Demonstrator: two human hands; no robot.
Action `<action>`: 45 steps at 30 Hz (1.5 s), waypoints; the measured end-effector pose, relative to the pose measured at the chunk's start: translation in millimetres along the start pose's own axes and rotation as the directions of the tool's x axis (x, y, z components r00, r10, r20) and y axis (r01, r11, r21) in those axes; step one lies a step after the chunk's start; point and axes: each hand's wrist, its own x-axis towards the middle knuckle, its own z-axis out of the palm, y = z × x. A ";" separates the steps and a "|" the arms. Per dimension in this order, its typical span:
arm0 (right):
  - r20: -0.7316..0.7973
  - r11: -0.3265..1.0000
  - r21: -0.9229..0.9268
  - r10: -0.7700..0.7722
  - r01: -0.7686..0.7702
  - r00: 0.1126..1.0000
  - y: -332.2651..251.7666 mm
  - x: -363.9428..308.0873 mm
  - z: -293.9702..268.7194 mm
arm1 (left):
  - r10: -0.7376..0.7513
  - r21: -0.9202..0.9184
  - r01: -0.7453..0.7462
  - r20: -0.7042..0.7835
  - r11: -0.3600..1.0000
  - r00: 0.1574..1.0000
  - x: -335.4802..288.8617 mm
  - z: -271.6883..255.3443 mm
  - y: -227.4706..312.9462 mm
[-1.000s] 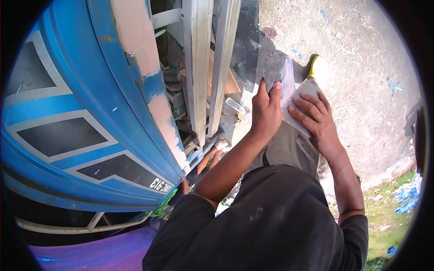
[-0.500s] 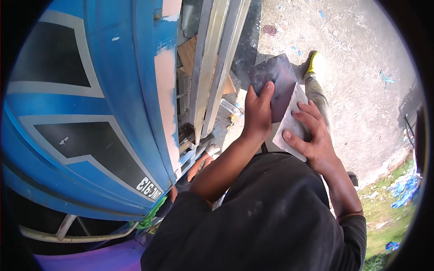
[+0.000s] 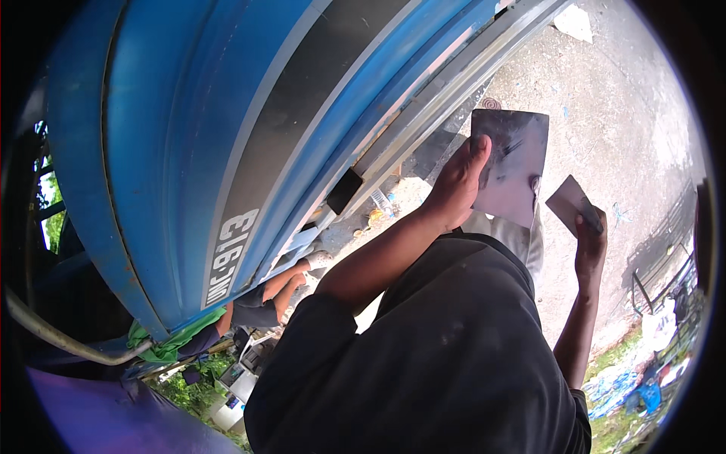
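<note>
My left hand (image 3: 456, 184) is raised in front of me and grips a flat grey rectangular metal plate (image 3: 516, 159) by its lower left edge, thumb on its face. The plate's surface is smeared dark. To the right and slightly lower, my right hand (image 3: 591, 244) holds a smaller grey spreader blade (image 3: 570, 200), apart from the plate. Both hands are over the concrete ground (image 3: 605, 98), just right of the blue vehicle body (image 3: 189, 129).
The blue and black painted vehicle panel fills the left half, with a metal trim rail (image 3: 454, 83) along its edge. Another person's limbs (image 3: 280, 284) show below the panel. Grass and blue litter (image 3: 628, 386) lie at the lower right.
My right hand has come off the plate and moved right and down, holding the small blade. My left hand keeps the plate. The view has swung, so the vehicle panel looks larger.
</note>
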 end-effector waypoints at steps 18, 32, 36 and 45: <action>0.362 0.791 0.577 -0.024 -0.204 0.932 -113.7 -71.9 10.5 | 0.243 0.435 -0.318 0.220 0.842 0.945 -141.6 -14.0 -11.9; 0.220 0.636 -0.082 -0.740 0.767 0.636 -96.7 -224.0 51.7 | 0.244 -0.101 -0.281 -0.277 0.954 0.929 -208.9 -16.8 -151.5; 0.347 0.629 -0.276 -0.640 0.727 0.685 -69.1 -235.0 60.6 | 0.355 0.012 -0.372 -0.331 0.928 0.874 -246.7 -22.9 -150.2; 0.485 0.394 -0.475 -0.629 0.787 0.608 -117.7 -236.3 69.2 | 0.655 0.616 -0.405 -0.251 0.676 0.712 -347.9 -56.9 -103.7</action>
